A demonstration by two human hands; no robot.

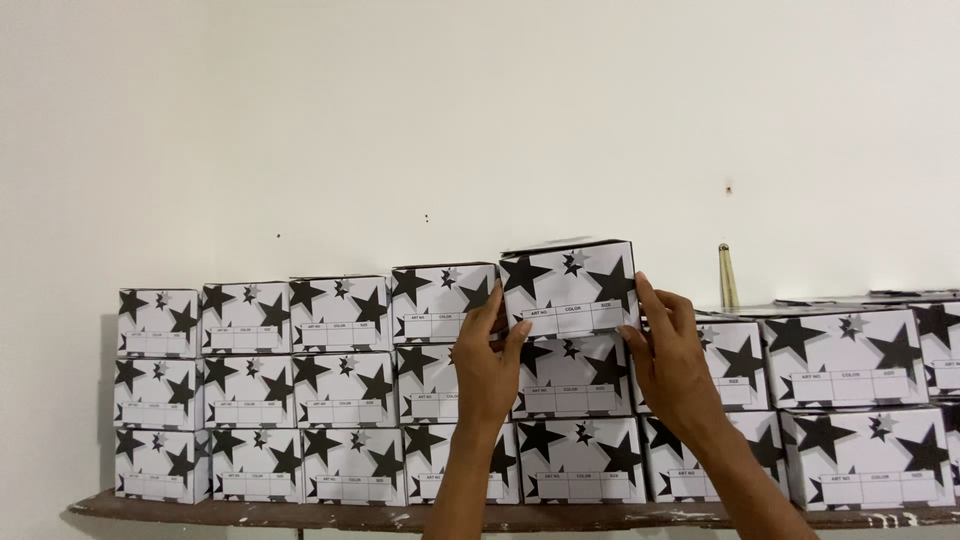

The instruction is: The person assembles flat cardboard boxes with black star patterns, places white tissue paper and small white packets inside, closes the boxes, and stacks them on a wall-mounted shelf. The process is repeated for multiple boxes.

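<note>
A white cardboard box with black stars (568, 288) sits on top of a stack of like boxes, its front slightly proud of the row. My left hand (487, 362) grips its lower left side with thumb and fingers. On its right side my right hand (668, 355) presses with the fingers upright along the edge. The box below it (572, 378) is partly hidden by both hands.
Several rows of the same star-printed boxes (250, 385) fill a worn wooden shelf (300, 514) against a white wall. Stacks to the right (845, 360) are one box lower. A slim brass-coloured object (728, 276) stands behind them.
</note>
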